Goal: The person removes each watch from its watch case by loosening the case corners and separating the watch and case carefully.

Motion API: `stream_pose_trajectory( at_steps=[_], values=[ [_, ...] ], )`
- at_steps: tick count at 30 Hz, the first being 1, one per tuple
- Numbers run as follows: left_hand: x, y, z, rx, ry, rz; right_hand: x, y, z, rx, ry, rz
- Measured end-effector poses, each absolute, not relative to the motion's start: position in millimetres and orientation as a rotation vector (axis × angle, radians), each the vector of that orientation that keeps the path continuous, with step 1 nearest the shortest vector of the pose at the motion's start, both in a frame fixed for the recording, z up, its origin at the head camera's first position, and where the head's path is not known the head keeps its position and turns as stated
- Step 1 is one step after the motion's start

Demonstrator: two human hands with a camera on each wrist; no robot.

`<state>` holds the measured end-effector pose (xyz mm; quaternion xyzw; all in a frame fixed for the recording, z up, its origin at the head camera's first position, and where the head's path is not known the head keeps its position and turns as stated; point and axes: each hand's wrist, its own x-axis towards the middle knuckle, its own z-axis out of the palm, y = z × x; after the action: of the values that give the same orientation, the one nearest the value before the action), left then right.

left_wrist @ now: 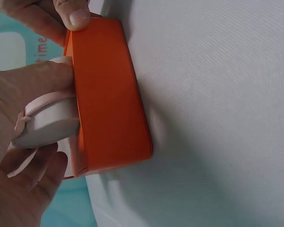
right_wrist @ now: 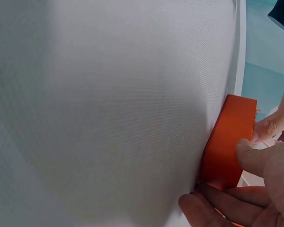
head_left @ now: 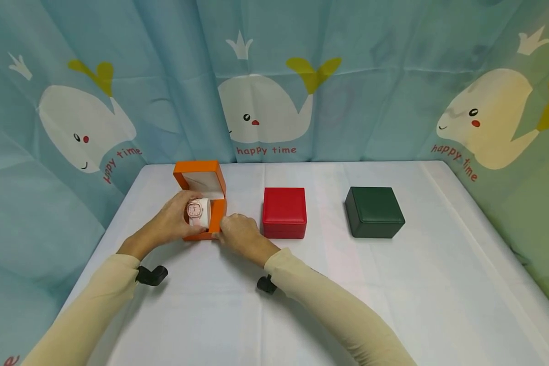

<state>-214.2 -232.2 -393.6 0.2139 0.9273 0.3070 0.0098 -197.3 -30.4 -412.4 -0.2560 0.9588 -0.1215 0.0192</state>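
From the head, the table (head_left: 421, 284) is viewed downward to the far side; the orange box (left_wrist: 106, 99) is shared by close wrist views.

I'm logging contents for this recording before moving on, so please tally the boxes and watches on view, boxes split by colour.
Open, square-cornered orange box: 1
Closed, smooth red box: 1
Closed, smooth dark green box: 1
Pink watch with a rounded-square face: 1
Total: 4
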Motion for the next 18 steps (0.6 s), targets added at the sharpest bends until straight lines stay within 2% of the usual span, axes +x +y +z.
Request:
stream_pose_trajectory(
  at_steps=[18],
  values=[
    [-209.1, -233.4, -390.5, 0.83, 3.058, 1.053, -196.6, -31.0, -410.6, -0.801, 2.979, -0.32]
  ],
)
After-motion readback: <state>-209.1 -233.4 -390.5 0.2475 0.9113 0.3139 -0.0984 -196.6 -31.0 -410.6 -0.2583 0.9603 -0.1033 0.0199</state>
